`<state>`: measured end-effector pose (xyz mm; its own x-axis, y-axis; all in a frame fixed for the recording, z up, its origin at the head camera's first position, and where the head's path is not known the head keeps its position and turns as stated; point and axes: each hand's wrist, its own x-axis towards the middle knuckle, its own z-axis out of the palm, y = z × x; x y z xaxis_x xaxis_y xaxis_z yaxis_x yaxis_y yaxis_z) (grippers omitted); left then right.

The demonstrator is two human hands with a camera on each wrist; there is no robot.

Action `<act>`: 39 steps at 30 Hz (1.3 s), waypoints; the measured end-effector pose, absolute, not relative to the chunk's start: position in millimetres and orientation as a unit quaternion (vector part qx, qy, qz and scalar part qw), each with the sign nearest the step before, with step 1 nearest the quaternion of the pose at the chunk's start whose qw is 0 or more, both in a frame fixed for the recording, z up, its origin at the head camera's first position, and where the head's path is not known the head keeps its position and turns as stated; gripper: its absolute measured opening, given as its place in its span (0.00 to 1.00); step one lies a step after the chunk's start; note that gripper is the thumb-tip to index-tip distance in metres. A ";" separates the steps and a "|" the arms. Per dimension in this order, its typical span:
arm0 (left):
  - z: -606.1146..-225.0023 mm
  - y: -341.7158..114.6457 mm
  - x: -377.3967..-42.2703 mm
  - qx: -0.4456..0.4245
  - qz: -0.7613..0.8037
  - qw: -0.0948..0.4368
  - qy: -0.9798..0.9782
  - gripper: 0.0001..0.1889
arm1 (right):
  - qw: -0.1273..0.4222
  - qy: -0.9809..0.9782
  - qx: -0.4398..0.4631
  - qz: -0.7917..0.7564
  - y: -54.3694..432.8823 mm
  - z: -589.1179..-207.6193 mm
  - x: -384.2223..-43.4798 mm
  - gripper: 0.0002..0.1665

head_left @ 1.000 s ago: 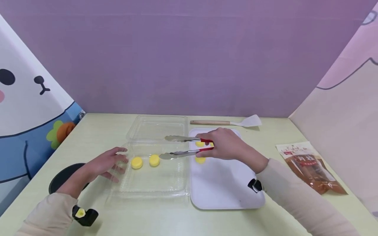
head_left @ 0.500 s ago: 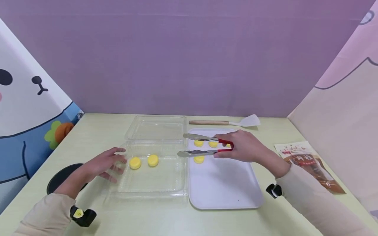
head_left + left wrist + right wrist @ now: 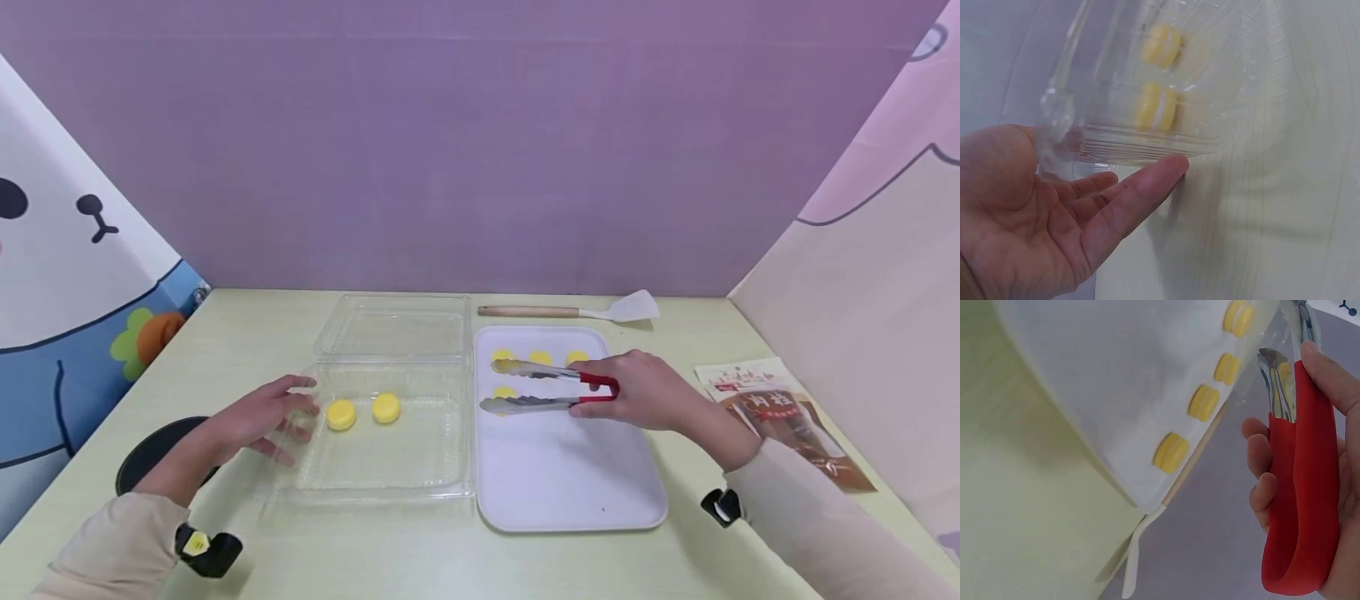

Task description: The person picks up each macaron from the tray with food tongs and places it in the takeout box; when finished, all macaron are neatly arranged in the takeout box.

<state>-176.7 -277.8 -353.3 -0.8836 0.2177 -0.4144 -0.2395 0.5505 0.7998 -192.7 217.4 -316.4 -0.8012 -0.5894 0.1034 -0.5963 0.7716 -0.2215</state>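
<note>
Since the earlier frames, the right hand (image 3: pixel 633 392) and the tongs (image 3: pixel 540 404) have shifted right and down in the frame, from across the transparent container (image 3: pixel 390 458) to over the white tray (image 3: pixel 570 475). Left hand (image 3: pixel 258 417) about the same place.

Right hand grasps the tongs by the red handle; arms spread, tips pointing left. Left hand grips nothing, fingers loose at the container's left edge; contact cannot be told.

Two yellow discs (image 3: pixel 386 408) sit in the container, left and centre. Four yellow pieces (image 3: pixel 540 358) on the tray: three along its far edge, one nearer the left edge, partly behind the tongs in the head view.

Edges: container's right rim runs right along the tray's left edge, touching or just beside, cannot tell. Lid (image 3: pixel 393 327) lies back beyond the container. Tray surface stretches from the tongs to its near edge, lower centre-right. Spatula (image 3: pixel 528 312) just beyond the tray's far edge. Strip of tabletop (image 3: pixel 360 550) along the bottom; another between tray and brown packet (image 3: pixel 783 421), right. Black bowl (image 3: pixel 161 454) lower left, partly behind the left forearm.
</note>
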 end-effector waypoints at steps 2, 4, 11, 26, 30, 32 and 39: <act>-354.0 -278.0 -176.4 -0.007 0.476 0.241 0.846 0.33 | 0.009 -0.943 0.309 0.124 219.2 -320.2 -192.5 0.36; -354.8 -278.5 -176.2 -0.008 0.477 0.241 0.845 0.33 | 0.002 -0.945 0.302 0.124 220.6 -324.2 -192.6 0.37; -355.6 -279.0 -176.3 -0.009 0.477 0.242 0.845 0.33 | -0.013 -0.952 0.284 0.112 224.4 -337.0 -195.3 0.37; -355.2 -277.1 -177.9 -0.012 0.473 0.239 0.848 0.32 | 0.024 -0.945 0.301 0.123 228.4 -346.2 -194.7 0.28; -355.3 -277.1 -177.7 -0.012 0.472 0.239 0.849 0.32 | 0.032 -0.942 0.311 0.125 228.3 -346.7 -193.8 0.26; -355.3 -277.2 -177.6 -0.012 0.472 0.239 0.848 0.32 | 0.033 -0.941 0.313 0.126 228.1 -346.6 -193.7 0.26; -355.3 -277.1 -177.0 -0.010 0.475 0.239 0.847 0.32 | 0.033 -0.940 0.317 0.120 228.4 -345.1 -194.1 0.25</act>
<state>-177.0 -277.1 -355.3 -0.8856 0.2108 -0.4138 -0.2436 0.5477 0.8004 -194.1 228.4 -345.1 -0.7964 -0.5888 0.1384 -0.6047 0.7696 -0.2051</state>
